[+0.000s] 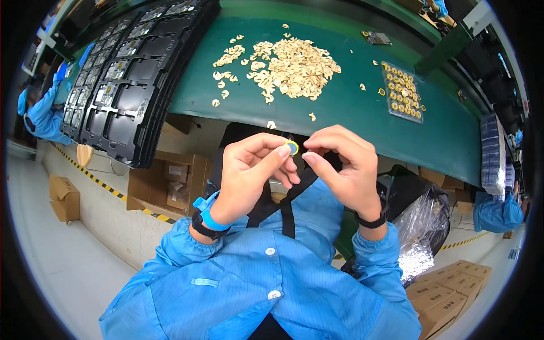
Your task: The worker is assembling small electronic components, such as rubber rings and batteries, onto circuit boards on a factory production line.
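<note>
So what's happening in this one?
A person in a blue coat holds a small round disc with a yellow rim up in front of the chest. The left hand pinches it between thumb and fingers, and the right hand works at its edge. On the green bench beyond lie a pile of pale backing scraps, a small tray of yellow discs and stacked black trays.

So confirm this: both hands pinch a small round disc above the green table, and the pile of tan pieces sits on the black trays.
Not quite. The head view shows the pile of tan pieces lying on the green table, beside the black trays. The left hand and right hand do pinch the small round disc.
</note>
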`<act>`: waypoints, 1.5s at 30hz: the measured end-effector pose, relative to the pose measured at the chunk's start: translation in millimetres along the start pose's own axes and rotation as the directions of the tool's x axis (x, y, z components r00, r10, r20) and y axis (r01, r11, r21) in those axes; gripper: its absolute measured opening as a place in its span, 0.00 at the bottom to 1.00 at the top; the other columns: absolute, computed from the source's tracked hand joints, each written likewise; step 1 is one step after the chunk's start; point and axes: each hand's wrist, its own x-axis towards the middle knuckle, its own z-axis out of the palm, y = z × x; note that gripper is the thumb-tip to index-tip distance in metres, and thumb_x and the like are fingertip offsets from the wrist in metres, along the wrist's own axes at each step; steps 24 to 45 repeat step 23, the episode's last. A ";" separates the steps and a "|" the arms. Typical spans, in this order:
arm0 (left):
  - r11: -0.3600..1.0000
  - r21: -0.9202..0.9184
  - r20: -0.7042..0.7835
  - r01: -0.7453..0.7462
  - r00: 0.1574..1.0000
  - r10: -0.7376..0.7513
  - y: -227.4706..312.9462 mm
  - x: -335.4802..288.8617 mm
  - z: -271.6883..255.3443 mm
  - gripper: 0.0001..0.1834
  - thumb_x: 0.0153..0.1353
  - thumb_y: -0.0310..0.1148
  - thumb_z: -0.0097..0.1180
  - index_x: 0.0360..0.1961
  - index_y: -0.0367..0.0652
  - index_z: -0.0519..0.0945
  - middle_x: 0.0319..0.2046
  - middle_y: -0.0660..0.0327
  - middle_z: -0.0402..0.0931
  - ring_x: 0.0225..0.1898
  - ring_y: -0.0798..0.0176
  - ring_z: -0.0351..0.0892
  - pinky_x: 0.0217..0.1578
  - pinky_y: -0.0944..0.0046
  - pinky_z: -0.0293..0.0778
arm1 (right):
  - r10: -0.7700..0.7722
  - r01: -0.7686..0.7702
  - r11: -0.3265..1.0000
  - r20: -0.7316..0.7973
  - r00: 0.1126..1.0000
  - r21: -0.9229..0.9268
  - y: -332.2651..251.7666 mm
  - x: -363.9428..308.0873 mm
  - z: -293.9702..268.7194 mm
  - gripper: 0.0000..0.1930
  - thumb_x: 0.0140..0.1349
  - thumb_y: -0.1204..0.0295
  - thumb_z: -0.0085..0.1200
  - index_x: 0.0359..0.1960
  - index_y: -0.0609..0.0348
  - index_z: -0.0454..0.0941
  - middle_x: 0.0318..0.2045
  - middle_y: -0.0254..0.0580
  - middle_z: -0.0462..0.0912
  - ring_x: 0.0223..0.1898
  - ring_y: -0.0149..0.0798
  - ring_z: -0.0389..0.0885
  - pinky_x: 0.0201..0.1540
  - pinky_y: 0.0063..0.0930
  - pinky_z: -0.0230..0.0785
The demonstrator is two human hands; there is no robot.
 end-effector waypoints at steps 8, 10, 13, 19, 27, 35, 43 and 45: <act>0.959 0.250 -0.050 -0.131 0.988 0.148 -1.1 -4.4 5.2 0.10 0.74 0.28 0.57 0.46 0.31 0.84 0.32 0.57 0.86 0.32 0.67 0.87 0.32 0.69 0.83 | 0.207 -0.209 0.957 0.033 0.978 0.202 3.0 -7.8 14.9 0.03 0.63 0.80 0.64 0.37 0.67 0.84 0.33 0.41 0.85 0.29 0.28 0.83 0.30 0.21 0.75; 0.950 0.279 -0.050 -0.140 0.986 0.160 -1.5 -4.4 4.9 0.10 0.74 0.28 0.57 0.46 0.31 0.85 0.32 0.57 0.86 0.33 0.68 0.87 0.33 0.70 0.83 | 0.222 -0.224 0.948 0.031 0.974 0.227 3.1 -7.4 16.9 0.03 0.63 0.80 0.63 0.37 0.67 0.84 0.33 0.41 0.85 0.29 0.28 0.83 0.30 0.21 0.74; 0.936 0.318 -0.042 -0.150 0.984 0.172 -1.7 -3.8 2.2 0.10 0.74 0.28 0.57 0.46 0.31 0.85 0.33 0.58 0.86 0.34 0.69 0.87 0.34 0.70 0.83 | 0.228 -0.232 0.941 0.048 0.973 0.247 4.7 -6.2 16.0 0.03 0.63 0.81 0.63 0.37 0.68 0.84 0.32 0.40 0.85 0.29 0.28 0.83 0.30 0.20 0.74; 0.932 0.339 -0.076 -0.130 0.983 0.165 -4.0 -2.2 8.8 0.10 0.74 0.27 0.57 0.48 0.31 0.84 0.35 0.57 0.87 0.35 0.69 0.88 0.33 0.70 0.83 | 0.235 -0.246 0.943 0.078 0.969 0.226 4.8 -8.1 17.0 0.03 0.62 0.82 0.62 0.36 0.68 0.83 0.31 0.39 0.84 0.29 0.27 0.83 0.29 0.20 0.74; 0.907 0.393 -0.089 -0.150 0.976 0.199 -7.9 -4.1 7.7 0.12 0.74 0.28 0.56 0.52 0.32 0.83 0.37 0.56 0.88 0.37 0.68 0.88 0.34 0.70 0.83 | 0.227 -0.229 0.958 0.034 0.973 0.171 6.0 -11.0 23.5 0.03 0.61 0.81 0.62 0.36 0.66 0.83 0.32 0.38 0.84 0.29 0.27 0.83 0.30 0.19 0.74; 0.907 0.393 -0.089 -0.150 0.976 0.199 -7.9 -4.1 7.7 0.12 0.74 0.28 0.56 0.52 0.32 0.83 0.37 0.56 0.88 0.37 0.68 0.88 0.34 0.70 0.83 | 0.227 -0.229 0.958 0.034 0.973 0.171 6.0 -11.0 23.5 0.03 0.61 0.81 0.62 0.36 0.66 0.83 0.32 0.38 0.84 0.29 0.27 0.83 0.30 0.19 0.74; 0.907 0.393 -0.089 -0.150 0.976 0.199 -7.9 -4.1 7.7 0.12 0.74 0.28 0.56 0.52 0.32 0.83 0.37 0.56 0.88 0.37 0.68 0.88 0.34 0.70 0.83 | 0.227 -0.229 0.958 0.034 0.973 0.171 6.0 -11.0 23.5 0.03 0.61 0.81 0.62 0.36 0.66 0.83 0.32 0.38 0.84 0.29 0.27 0.83 0.30 0.19 0.74; 0.907 0.393 -0.089 -0.150 0.976 0.199 -7.9 -4.1 7.7 0.12 0.74 0.28 0.56 0.52 0.32 0.83 0.37 0.56 0.88 0.37 0.68 0.88 0.34 0.70 0.83 | 0.227 -0.229 0.958 0.034 0.973 0.171 6.0 -11.0 23.5 0.03 0.61 0.81 0.62 0.36 0.66 0.83 0.32 0.38 0.84 0.29 0.27 0.83 0.30 0.19 0.74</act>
